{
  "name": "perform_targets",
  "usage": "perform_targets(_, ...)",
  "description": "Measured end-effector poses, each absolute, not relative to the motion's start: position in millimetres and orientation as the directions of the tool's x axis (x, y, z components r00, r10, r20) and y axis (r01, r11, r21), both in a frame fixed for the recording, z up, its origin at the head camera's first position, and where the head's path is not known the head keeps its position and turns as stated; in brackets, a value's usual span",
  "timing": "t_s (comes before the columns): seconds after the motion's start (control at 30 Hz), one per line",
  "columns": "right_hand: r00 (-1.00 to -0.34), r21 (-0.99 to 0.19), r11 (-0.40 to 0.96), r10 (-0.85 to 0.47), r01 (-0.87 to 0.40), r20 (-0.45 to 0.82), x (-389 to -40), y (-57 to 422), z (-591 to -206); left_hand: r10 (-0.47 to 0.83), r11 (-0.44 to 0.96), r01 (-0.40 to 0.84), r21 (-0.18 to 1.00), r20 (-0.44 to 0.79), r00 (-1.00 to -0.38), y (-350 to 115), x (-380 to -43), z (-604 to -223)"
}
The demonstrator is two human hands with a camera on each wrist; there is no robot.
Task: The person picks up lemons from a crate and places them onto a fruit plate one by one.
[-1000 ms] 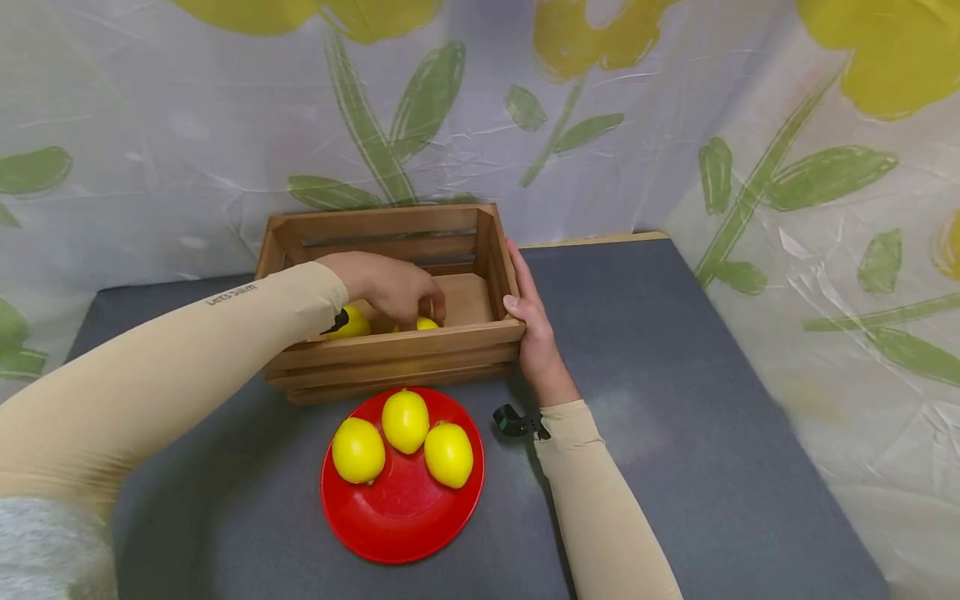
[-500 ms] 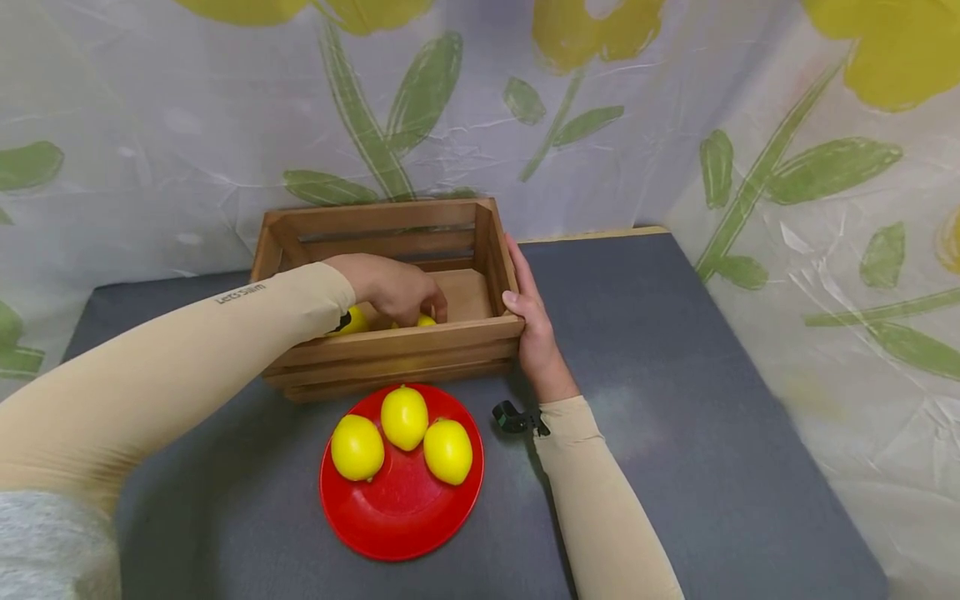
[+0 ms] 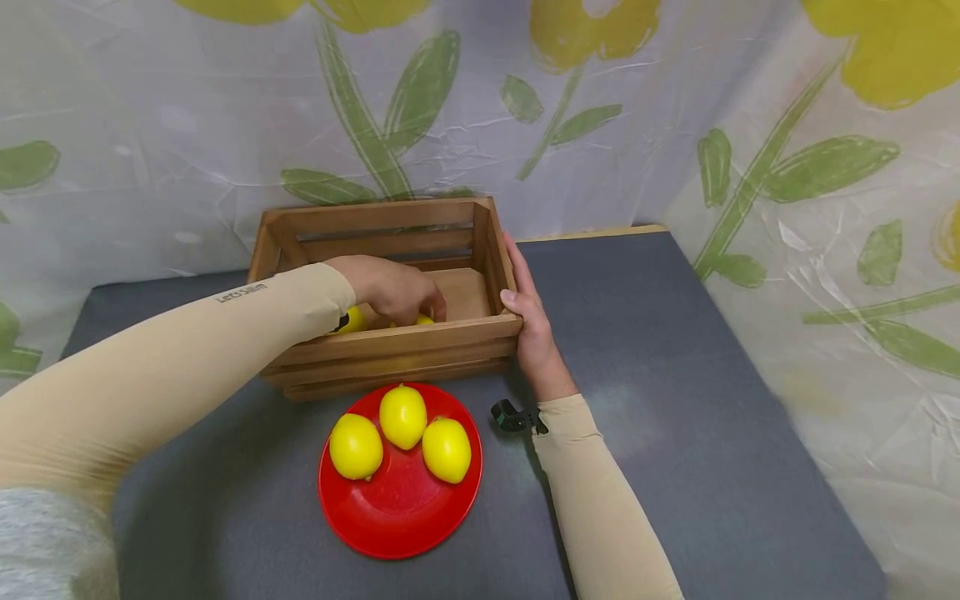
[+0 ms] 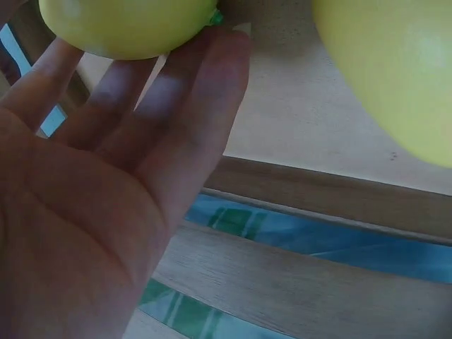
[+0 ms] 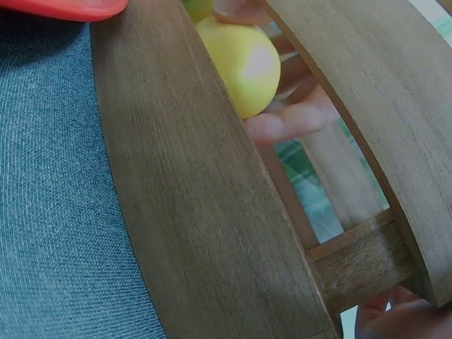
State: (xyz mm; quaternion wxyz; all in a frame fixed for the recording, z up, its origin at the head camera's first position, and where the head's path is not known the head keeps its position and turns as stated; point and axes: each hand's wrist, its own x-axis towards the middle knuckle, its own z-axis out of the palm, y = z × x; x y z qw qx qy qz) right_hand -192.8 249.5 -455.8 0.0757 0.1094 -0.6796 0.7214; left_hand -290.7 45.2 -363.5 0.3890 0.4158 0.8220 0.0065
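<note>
While the right hand (image 3: pixel 534 337) held the crate (image 3: pixel 450 333) at its right end, thumb over the rim, the left hand (image 3: pixel 396 290) was down inside, fingers curled round a lemon (image 4: pixel 131 28). Lemon lay right under those fingers, by the crate's front wall; left hand clearly nearer. Long axis looked to run across the fingers, green tip by the index fingertip, though the left wrist view cut its top off. Smooth, plain yellow, rounded, bit shiny. Second lemon (image 3: pixel 354 321) lay in the crate by the left wrist; red plate (image 3: pixel 397 529) sat just in front.
</note>
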Motion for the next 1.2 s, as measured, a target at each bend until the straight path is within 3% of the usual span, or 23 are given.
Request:
perform_targets(0.2, -0.963, -0.962, -0.064, -0.043, -0.264, 0.267, -194, 251, -458, 0.692, 0.655, 0.68, 0.33, -0.624, -0.363, 45, -290, -357)
perform_targets(0.53, -0.966, -0.962, -0.105, -0.036, -0.253, 0.258, -191, 247, -457, 0.715, 0.657, 0.697, 0.288, -0.531, -0.454, 26, -281, -322)
perform_targets(0.8, -0.965, -0.96, -0.122, -0.037, -0.253, 0.259, -190, 249, -457, 0.709, 0.67, 0.704, 0.235, -0.482, -0.514, 11, -263, -295)
perform_targets(1.2, -0.962, -0.958, -0.11, -0.039, -0.265, 0.271, -191, 246, -457, 0.729, 0.666, 0.71, 0.226, -0.4, -0.556, -8, -231, -266)
